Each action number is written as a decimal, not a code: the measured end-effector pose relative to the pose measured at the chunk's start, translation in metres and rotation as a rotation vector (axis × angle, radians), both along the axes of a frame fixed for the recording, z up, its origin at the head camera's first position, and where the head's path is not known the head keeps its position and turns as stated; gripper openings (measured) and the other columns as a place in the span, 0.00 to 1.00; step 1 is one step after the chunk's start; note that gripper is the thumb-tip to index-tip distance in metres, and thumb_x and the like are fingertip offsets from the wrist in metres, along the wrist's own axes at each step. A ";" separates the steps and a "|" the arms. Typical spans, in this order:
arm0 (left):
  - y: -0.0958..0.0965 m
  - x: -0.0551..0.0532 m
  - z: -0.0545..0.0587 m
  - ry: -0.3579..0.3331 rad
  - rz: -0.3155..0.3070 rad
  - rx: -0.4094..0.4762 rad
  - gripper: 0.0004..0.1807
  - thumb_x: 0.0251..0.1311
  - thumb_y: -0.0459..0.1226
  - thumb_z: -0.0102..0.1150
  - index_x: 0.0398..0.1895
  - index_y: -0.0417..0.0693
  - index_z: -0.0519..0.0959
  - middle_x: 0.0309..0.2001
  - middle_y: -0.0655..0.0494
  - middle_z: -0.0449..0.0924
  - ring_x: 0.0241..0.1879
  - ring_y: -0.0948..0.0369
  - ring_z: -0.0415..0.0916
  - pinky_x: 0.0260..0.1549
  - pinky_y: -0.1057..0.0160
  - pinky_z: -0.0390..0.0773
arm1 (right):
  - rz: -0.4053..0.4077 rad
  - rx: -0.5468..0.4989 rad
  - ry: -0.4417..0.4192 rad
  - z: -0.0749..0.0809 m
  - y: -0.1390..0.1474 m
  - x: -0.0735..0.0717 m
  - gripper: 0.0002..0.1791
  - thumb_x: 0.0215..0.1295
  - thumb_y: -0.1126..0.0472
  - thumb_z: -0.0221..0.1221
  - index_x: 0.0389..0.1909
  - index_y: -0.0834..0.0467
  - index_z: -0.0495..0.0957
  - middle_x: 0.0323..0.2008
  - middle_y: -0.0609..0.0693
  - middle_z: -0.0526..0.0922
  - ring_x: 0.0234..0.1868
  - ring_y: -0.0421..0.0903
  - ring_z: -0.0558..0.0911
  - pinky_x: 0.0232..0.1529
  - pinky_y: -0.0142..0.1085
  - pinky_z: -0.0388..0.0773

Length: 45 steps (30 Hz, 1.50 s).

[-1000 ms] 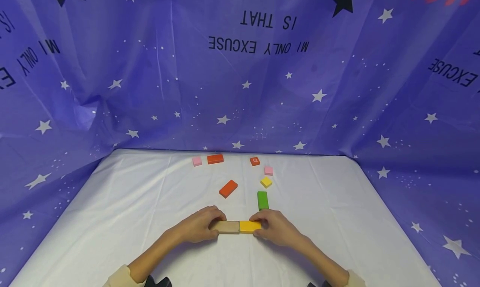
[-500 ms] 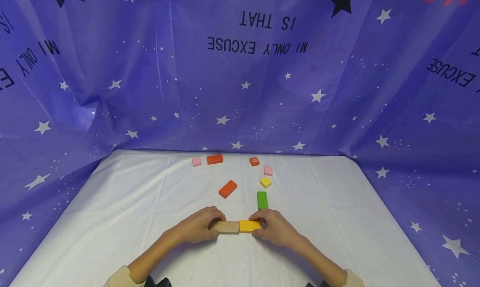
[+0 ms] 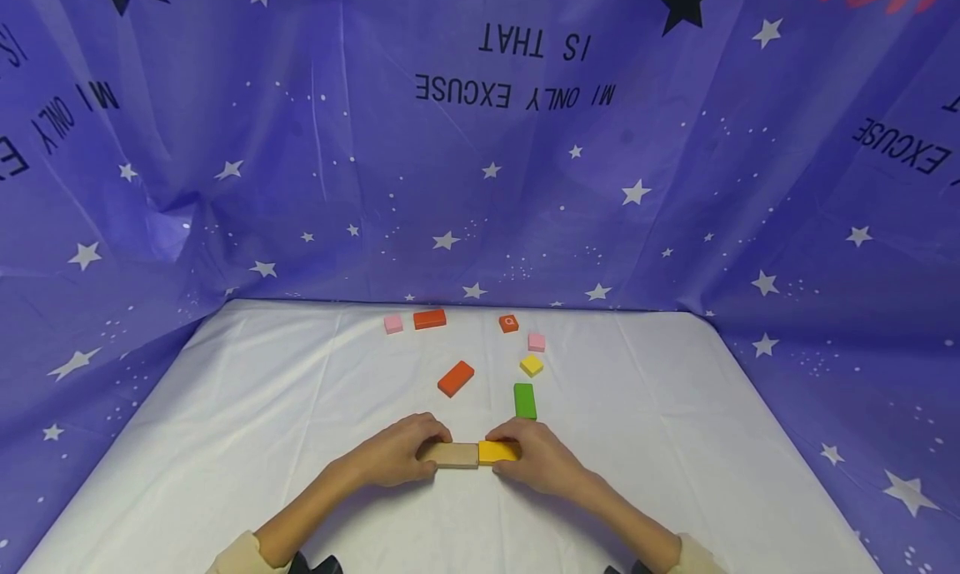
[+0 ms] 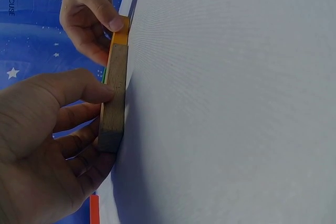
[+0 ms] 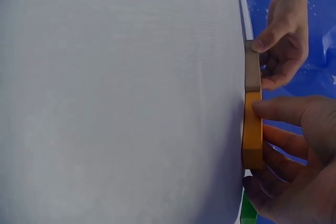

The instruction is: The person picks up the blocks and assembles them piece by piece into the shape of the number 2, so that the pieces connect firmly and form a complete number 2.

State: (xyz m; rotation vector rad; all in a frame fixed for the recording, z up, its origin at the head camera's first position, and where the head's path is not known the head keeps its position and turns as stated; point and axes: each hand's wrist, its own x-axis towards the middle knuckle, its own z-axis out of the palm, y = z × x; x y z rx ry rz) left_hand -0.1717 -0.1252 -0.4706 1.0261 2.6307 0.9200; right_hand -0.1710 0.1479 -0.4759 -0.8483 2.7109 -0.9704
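Note:
A plain wooden block [image 3: 457,455] and a yellow-orange block [image 3: 497,451] lie end to end on the white cloth, their short ends meeting. My left hand [image 3: 397,451] grips the wooden block, thumb on the near side and fingers on the far side. From the right, my right hand [image 3: 543,457] pinches the yellow-orange block the same way. In the left wrist view the thumb lies against the long side of the wooden block [image 4: 114,98]. The right wrist view has the thumb on the yellow-orange block [image 5: 252,135], with its outer end showing.
A green block [image 3: 525,401] lies just beyond my right hand. Farther back are a red block [image 3: 456,378], a yellow square block [image 3: 532,365], pink blocks [image 3: 537,342], an orange-red lettered block [image 3: 508,323] and another red block [image 3: 430,319]. Purple starry fabric [image 3: 480,182] rises behind the table.
My right hand has slid slightly left along the yellow-orange block, its thumb and fingers now nearer the joint. My left hand and both blocks stay where they were.

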 end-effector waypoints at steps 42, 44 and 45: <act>-0.002 -0.002 0.001 0.007 -0.028 0.019 0.16 0.55 0.31 0.66 0.49 0.46 0.80 0.45 0.61 0.77 0.43 0.63 0.72 0.45 0.62 0.73 | -0.007 -0.068 -0.017 -0.009 -0.017 -0.001 0.15 0.55 0.61 0.73 0.44 0.56 0.84 0.39 0.42 0.82 0.38 0.36 0.77 0.43 0.31 0.76; -0.002 -0.001 0.001 0.002 -0.026 0.017 0.16 0.55 0.31 0.66 0.49 0.46 0.80 0.45 0.62 0.77 0.43 0.63 0.72 0.45 0.63 0.73 | -0.005 -0.071 -0.021 -0.009 -0.017 -0.001 0.15 0.55 0.61 0.73 0.44 0.56 0.84 0.40 0.42 0.82 0.38 0.36 0.77 0.43 0.31 0.76; -0.002 -0.001 0.001 0.001 -0.025 0.017 0.16 0.55 0.31 0.66 0.49 0.47 0.80 0.45 0.62 0.77 0.43 0.63 0.72 0.45 0.63 0.73 | -0.005 -0.072 -0.026 -0.009 -0.017 -0.001 0.15 0.55 0.61 0.73 0.44 0.56 0.84 0.40 0.42 0.82 0.38 0.37 0.77 0.43 0.31 0.76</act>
